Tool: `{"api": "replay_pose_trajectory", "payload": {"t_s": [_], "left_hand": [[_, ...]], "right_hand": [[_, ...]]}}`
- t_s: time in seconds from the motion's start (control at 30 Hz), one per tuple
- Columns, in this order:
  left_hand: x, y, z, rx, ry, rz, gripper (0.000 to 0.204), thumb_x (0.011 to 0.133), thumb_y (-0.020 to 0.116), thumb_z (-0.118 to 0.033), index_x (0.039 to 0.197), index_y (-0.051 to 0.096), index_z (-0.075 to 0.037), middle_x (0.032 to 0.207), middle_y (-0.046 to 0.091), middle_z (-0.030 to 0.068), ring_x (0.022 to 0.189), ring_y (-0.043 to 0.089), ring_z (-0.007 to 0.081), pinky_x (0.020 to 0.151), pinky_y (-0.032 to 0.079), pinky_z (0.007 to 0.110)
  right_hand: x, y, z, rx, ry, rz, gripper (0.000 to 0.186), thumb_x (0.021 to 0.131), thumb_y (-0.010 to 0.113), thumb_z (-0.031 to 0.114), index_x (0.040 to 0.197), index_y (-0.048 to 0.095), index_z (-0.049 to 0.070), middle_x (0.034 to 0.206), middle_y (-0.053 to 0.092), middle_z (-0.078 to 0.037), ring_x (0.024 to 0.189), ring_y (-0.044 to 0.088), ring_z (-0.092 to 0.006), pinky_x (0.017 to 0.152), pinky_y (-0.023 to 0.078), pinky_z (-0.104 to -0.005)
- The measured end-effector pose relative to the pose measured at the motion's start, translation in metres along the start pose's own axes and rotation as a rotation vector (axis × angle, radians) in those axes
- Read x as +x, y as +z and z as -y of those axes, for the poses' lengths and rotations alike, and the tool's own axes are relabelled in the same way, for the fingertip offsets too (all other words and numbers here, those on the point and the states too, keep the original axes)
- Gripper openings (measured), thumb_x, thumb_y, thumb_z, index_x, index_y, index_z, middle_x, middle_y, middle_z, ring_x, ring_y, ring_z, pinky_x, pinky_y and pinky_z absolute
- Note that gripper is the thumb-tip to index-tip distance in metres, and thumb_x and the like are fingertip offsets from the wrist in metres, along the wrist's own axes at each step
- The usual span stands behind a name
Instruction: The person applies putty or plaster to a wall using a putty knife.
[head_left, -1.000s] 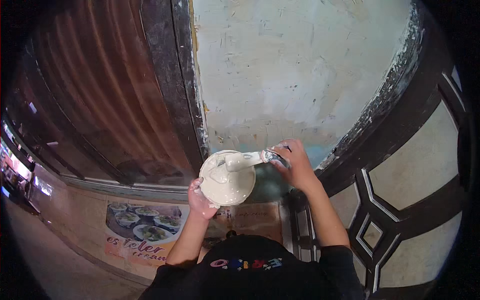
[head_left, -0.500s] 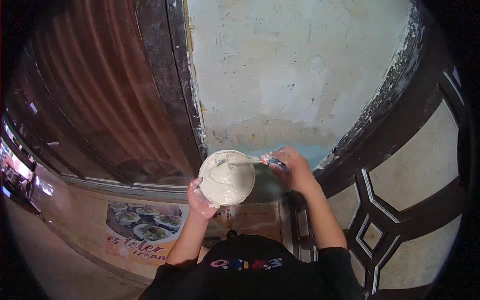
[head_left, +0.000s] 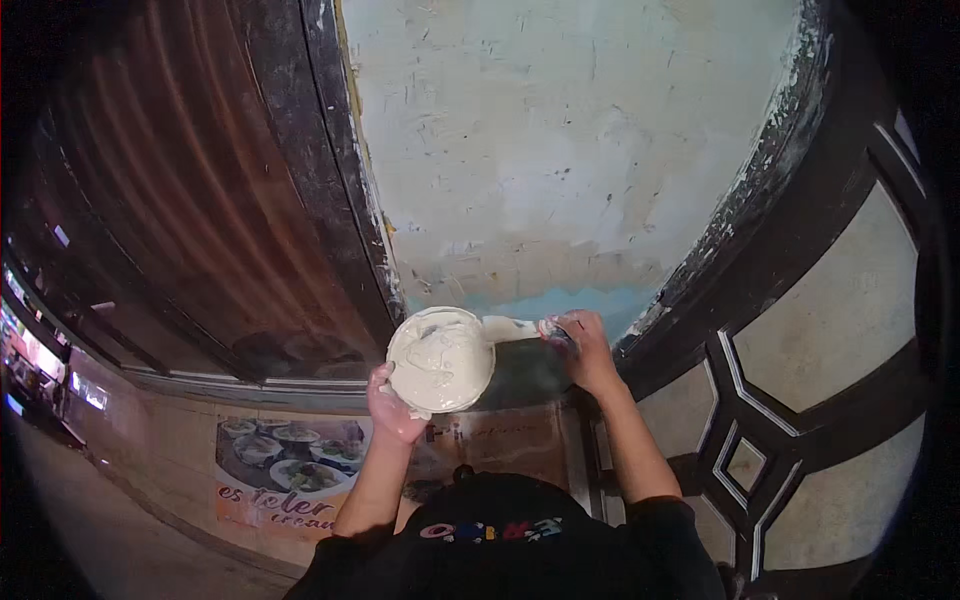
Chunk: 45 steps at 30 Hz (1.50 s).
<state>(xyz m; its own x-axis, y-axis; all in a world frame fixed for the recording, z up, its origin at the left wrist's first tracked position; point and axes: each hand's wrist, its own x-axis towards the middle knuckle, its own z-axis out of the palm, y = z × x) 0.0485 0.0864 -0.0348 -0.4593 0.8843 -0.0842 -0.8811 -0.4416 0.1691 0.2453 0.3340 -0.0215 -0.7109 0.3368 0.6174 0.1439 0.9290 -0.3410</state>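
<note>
My left hand (head_left: 393, 408) grips a round tub of creamy white putty (head_left: 440, 375) by its left and lower side, with white smears on the fingers. Closed round a putty knife's handle, my right hand (head_left: 585, 350) holds the white-coated blade (head_left: 508, 329) at the tub's right rim. Beyond both hands is a pale, patched wall panel (head_left: 570, 140), with a bluish band near its bottom and white flecks along its dark frames.
To my left stands a dark-framed window (head_left: 190, 200) with brown curtains. A carved dark wood door with pale panels (head_left: 820, 300) is at my right. A banner with food pictures (head_left: 290, 450) lies low at the left.
The tub and my left hand have moved slightly left in view. The knife's blade has moved right, out of the middle of the putty to the tub's rim.
</note>
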Motion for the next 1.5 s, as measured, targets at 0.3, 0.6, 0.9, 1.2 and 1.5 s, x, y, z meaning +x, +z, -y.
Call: {"api": "replay_pose_trajectory", "payload": {"t_s": [0.3, 0.6, 0.9, 1.2, 1.5], "left_hand": [[0.003, -0.002, -0.003, 0.044, 0.083, -0.008, 0.065, 0.076, 0.053, -0.024, 0.134, 0.040, 0.001, 0.135, 0.047, 0.0183, 0.123, 0.046, 0.0344, 0.106, 0.034, 0.047], [0.006, -0.020, -0.001, 0.084, 0.104, -0.033, 0.063, 0.076, 0.052, -0.024, 0.132, 0.042, 0.002, 0.133, 0.049, 0.0183, 0.121, 0.048, 0.0342, 0.105, 0.036, 0.047], [-0.003, -0.017, 0.002, 0.064, 0.168, -0.089, 0.063, 0.076, 0.051, -0.025, 0.133, 0.043, 0.000, 0.135, 0.047, 0.0183, 0.123, 0.046, 0.0343, 0.106, 0.034, 0.048], [-0.003, -0.024, 0.005, 0.050, 0.211, -0.091, 0.061, 0.079, 0.050, -0.026, 0.133, 0.042, 0.000, 0.135, 0.047, 0.0185, 0.123, 0.046, 0.0344, 0.106, 0.034, 0.048], [-0.004, -0.031, 0.006, 0.060, 0.230, -0.098, 0.062, 0.079, 0.052, -0.026, 0.134, 0.041, 0.000, 0.135, 0.047, 0.0177, 0.123, 0.046, 0.0341, 0.106, 0.034, 0.049]], "right_hand": [[-0.042, -0.004, -0.043, -0.034, 0.179, -0.009, 0.037, 0.076, 0.063, 0.003, 0.111, 0.057, 0.002, 0.106, 0.053, -0.016, 0.104, 0.047, -0.0371, 0.087, 0.042, -0.0427], [-0.039, 0.007, -0.074, -0.108, 0.208, -0.044, 0.033, 0.074, 0.066, 0.004, 0.106, 0.058, 0.005, 0.103, 0.056, -0.015, 0.099, 0.051, -0.0366, 0.085, 0.044, -0.0426], [-0.004, 0.028, -0.082, -0.126, 0.138, -0.060, 0.035, 0.078, 0.067, 0.021, 0.107, 0.060, 0.004, 0.103, 0.058, -0.014, 0.099, 0.052, -0.0349, 0.085, 0.045, -0.0424], [0.034, 0.034, -0.066, -0.165, -0.023, -0.019, 0.030, 0.078, 0.067, 0.027, 0.101, 0.062, 0.008, 0.098, 0.061, -0.009, 0.093, 0.057, -0.0288, 0.074, 0.050, -0.0388], [0.040, -0.001, -0.096, -0.273, 0.471, 0.100, 0.042, 0.083, 0.062, 0.041, 0.105, 0.059, 0.005, 0.093, 0.064, -0.018, 0.087, 0.061, -0.0385, 0.074, 0.048, -0.0465]]}}
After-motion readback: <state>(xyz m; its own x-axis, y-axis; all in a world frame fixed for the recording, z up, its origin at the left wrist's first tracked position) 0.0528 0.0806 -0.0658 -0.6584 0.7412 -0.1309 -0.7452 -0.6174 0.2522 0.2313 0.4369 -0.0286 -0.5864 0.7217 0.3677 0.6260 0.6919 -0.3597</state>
